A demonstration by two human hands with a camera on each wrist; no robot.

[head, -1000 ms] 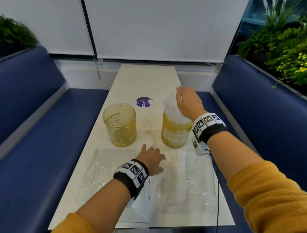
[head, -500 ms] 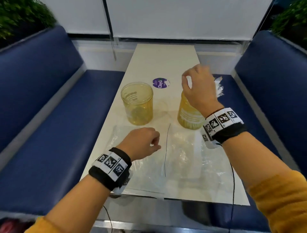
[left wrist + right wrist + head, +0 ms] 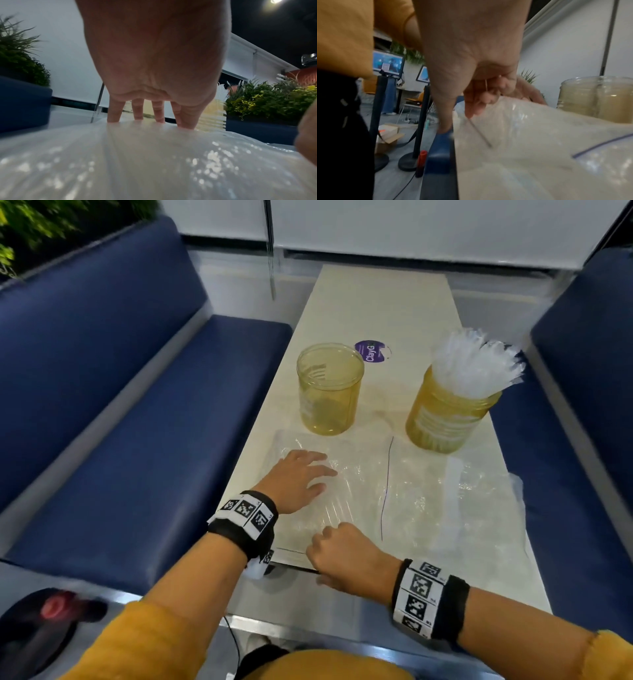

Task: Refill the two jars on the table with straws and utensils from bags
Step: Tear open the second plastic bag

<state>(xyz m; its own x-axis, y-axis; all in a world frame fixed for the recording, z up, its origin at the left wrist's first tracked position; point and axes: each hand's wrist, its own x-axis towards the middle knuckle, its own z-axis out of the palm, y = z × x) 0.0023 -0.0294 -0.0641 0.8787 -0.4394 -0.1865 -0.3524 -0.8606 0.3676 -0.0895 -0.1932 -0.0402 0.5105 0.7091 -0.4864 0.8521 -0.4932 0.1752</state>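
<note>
Two yellow see-through jars stand mid-table. The left jar (image 3: 329, 392) holds nothing that I can see. The right jar (image 3: 447, 414) is stuffed with white wrapped straws (image 3: 476, 368). Two clear plastic bags lie side by side in front of them. My left hand (image 3: 306, 475) lies flat on the left bag (image 3: 346, 474), its straight fingers (image 3: 137, 111) pressing the plastic (image 3: 137, 155). My right hand (image 3: 327, 547) is curled at that bag's near edge, and thumb and fingers (image 3: 476, 105) pinch the plastic (image 3: 522, 135). The right bag (image 3: 445, 494) lies loose and untouched.
The narrow white table (image 3: 383, 299) runs between two blue bench seats (image 3: 164, 422). A purple round sticker (image 3: 371, 352) sits behind the jars. A thin dark cable (image 3: 386, 491) lies between the bags. Plants (image 3: 267, 100) line the sides.
My right hand has left the straw jar and come down to the left bag's near edge. The left hand has uncurled and spread flat on that bag. The view has tilted down.
</note>
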